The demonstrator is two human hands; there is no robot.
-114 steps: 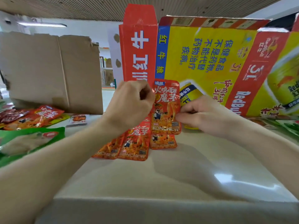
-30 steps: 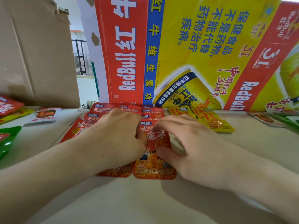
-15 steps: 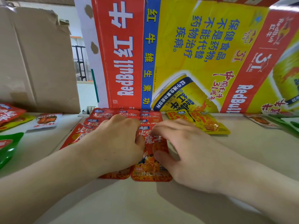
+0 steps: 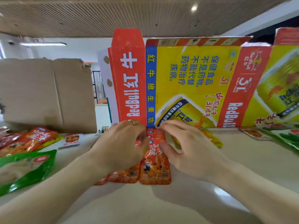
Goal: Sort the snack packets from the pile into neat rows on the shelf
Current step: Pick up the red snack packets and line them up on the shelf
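Orange-red snack packets point(image 4: 155, 171) lie flat in short rows on the pale shelf point(image 4: 161, 206), running back toward the Red Bull carton. My left hand point(image 4: 120, 144) lies over the left row with its fingers bent, hiding most of those packets. My right hand point(image 4: 184, 147) hovers at the right edge of the front packet, fingers relaxed and spread, thumb against the packet's upper part. Neither hand plainly grips a packet. Yellow packets point(image 4: 216, 141) show just behind my right hand.
A printed Red Bull carton point(image 4: 194, 81) stands as a back wall, with brown cardboard point(image 4: 48, 94) to its left. Loose packets lie at the left: red ones point(image 4: 36, 139), a green one point(image 4: 24, 169), a small white one point(image 4: 72, 139). Green packets point(image 4: 289, 139) lie far right.
My view has pulled back and up. Both hands were pressing flat on the front packets; now their fingers have eased up, staying over the same rows.
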